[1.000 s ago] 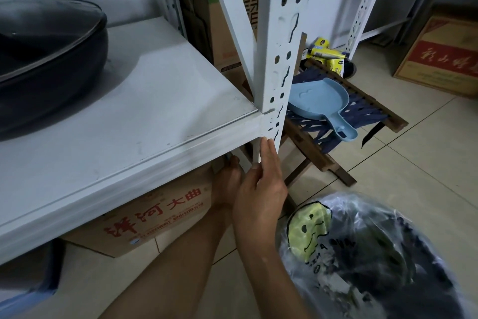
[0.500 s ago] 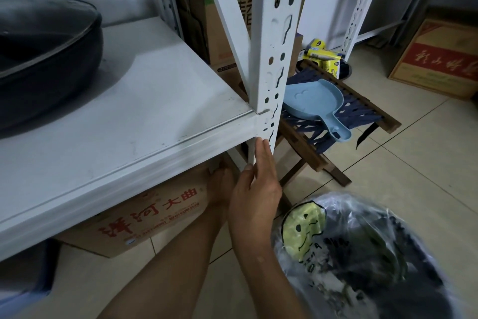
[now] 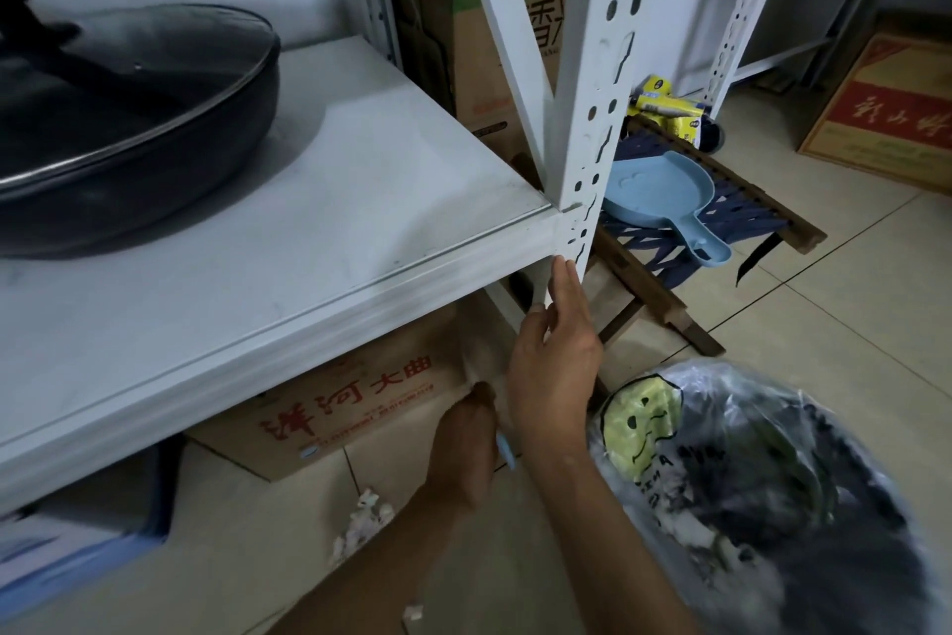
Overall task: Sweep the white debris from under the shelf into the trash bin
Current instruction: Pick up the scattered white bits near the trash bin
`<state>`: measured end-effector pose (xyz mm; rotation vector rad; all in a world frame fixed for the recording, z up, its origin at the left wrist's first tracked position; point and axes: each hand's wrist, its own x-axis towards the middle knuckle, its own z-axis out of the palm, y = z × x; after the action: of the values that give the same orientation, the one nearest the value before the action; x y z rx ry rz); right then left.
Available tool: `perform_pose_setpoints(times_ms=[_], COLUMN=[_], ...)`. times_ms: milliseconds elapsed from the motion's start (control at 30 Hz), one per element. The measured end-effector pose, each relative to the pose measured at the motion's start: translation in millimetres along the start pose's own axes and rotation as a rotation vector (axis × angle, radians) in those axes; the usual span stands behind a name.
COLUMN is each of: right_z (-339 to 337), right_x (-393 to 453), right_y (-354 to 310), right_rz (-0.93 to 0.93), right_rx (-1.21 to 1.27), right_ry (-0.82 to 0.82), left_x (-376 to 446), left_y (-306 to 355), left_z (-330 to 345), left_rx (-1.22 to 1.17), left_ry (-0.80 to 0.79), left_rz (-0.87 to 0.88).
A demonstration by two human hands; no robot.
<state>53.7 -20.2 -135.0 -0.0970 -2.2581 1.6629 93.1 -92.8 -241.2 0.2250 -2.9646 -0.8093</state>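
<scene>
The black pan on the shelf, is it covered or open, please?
Covered: a glass lid sits on the black pan, flush along its rim.

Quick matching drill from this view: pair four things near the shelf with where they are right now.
Things:
1. blue dustpan
2. white debris
3. black pan
4. trash bin

Places:
A. on the white shelf
B. on the floor tiles under the shelf edge
C. on the wooden folding stool
D. floor, lower right, lined with a plastic bag

Pairs: 1-C, 2-B, 3-A, 4-D
</scene>
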Motion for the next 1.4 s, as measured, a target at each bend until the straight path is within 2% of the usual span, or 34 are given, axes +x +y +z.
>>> perform_pose_setpoints(times_ms=[33,100,333,500,700,1033,1300,1400], right_z=[0,0,2,4,1,1,1,0], right_x=[0,0,2,1,3,0,1,1], right_y=[-1,-2,1,4,10,14,13,14], right_rz=[0.001,0.008,0.021,0.021,-0.003,-0.021,-0.007,-0.003], right_rx=[0.005,0.024,0.032,0.046,0.036,0.075,0.082,0.1], right_ry=[0.0,0.005,-0.001,-0.013,-0.023,-0.044,-0.042,-0.051], left_x=[-6,-18,-42,15,85,128,86,38], left_y=[-9,-28,-32,-18,-32,-33,-43,-33], left_z=[6,10,-10,11,60,70,76,47], left_rx=[-0.086,0.029,-0.115,-0.147,0.162,0.193,0.214,0.083], left_ry=[-0.028,-0.052,0.07,0.062,0.092,0.11,-0.058,-0.027], left_rz=[-0.071,-0.089,-0.085,-0.063,0.094,-0.061,-0.102,-0.119])
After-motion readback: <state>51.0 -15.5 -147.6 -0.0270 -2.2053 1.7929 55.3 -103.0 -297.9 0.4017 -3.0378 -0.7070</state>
